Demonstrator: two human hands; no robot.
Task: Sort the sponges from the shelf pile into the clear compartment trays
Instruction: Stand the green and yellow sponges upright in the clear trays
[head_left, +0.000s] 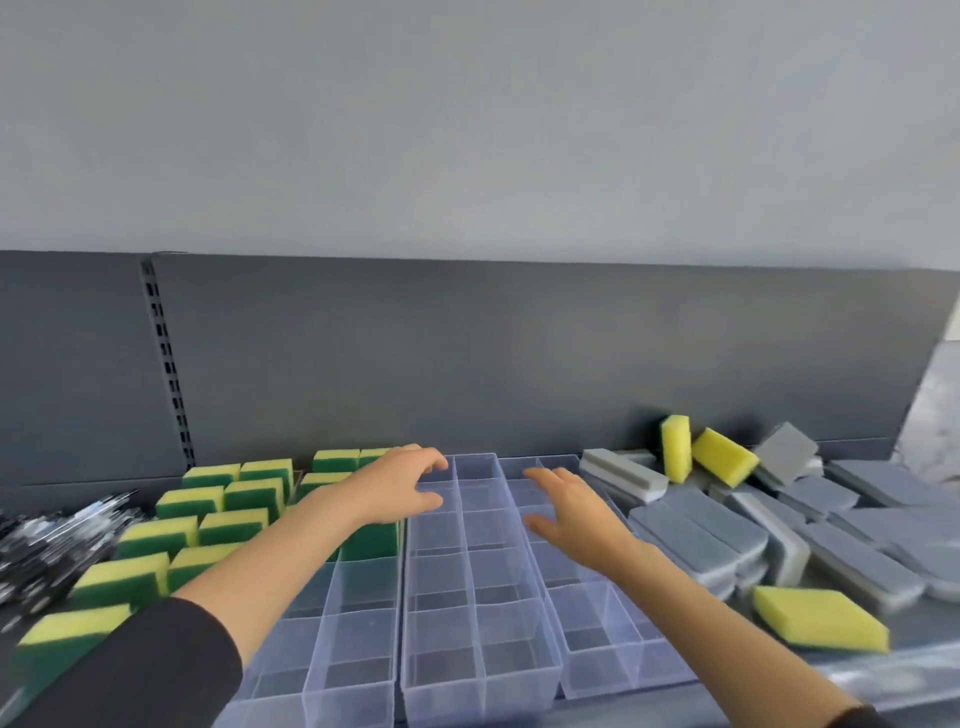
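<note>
The left hand (400, 486) and right hand (569, 506) hover spread and empty over the clear compartment trays (457, 618). The sponge pile (831, 525) lies at the right hand's three o'clock, and green-yellow sponges (208, 519) at the left's nine.

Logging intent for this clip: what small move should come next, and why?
Likely the right hand reaches right for a grey sponge in the pile: it and the left hand hold nothing, and the middle tray stands empty.
</note>
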